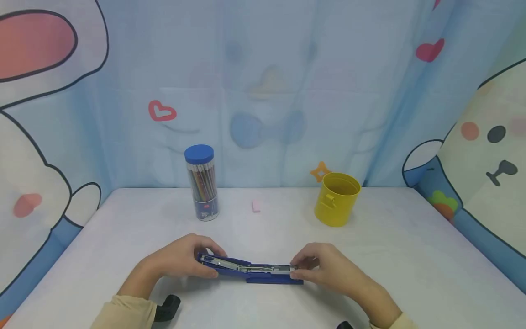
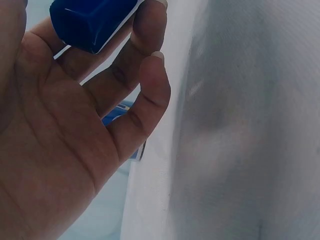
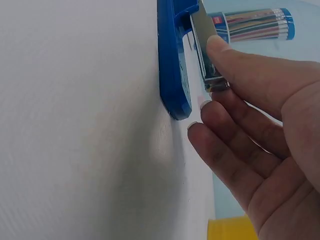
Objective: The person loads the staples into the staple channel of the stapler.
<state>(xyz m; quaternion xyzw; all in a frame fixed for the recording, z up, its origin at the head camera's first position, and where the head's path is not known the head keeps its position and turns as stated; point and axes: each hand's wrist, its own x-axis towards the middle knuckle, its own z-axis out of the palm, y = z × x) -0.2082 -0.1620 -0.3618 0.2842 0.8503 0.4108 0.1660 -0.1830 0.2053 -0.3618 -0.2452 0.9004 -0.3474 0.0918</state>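
A blue stapler [image 1: 273, 278] is spread open, its top cover [image 1: 230, 266] swung out to the left and its metal staple channel [image 1: 273, 268] exposed. My left hand [image 1: 185, 256] grips the cover's far left end between thumb and fingers. In the left wrist view the blue end [image 2: 92, 25] of the cover shows near the fingertips. At the other end my right hand [image 1: 328, 269] pinches the tip of the metal channel. The right wrist view shows that channel [image 3: 204, 40] lifted apart from the blue base [image 3: 172, 65], with the thumb on its side.
Behind the stapler stand a clear tube of pencils [image 1: 203, 183] with a blue lid and a yellow bucket [image 1: 334, 205]. A small pink block [image 1: 256, 206] lies between them. A patterned curtain [image 1: 263, 91] hangs behind the white table [image 1: 287, 310].
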